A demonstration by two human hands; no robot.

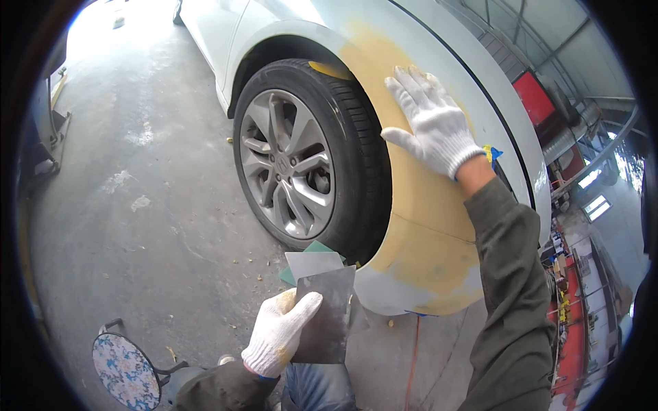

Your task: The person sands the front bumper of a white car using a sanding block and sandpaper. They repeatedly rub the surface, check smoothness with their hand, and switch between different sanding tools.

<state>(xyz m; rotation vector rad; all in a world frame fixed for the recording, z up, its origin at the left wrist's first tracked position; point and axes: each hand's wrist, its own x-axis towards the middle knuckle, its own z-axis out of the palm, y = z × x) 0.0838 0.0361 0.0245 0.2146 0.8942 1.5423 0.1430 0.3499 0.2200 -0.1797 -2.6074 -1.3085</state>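
Lays right hand [433,125] flat on car panel [426,229], upper right, filled but apparently unpainted; grips sheets [327,318] in left hand [277,332], lower center.

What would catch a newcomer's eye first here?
Probably the tan patch on the white car, right of centre, with the right hand laid flat on it. Then the silver-spoked wheel just left of it, and below, the gloved left hand holding a dark flat sheet.

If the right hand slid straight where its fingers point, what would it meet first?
More of the tan patch the right hand seems to rest on, then probably white paint. Nothing seems to stick up, though depth is unclear.
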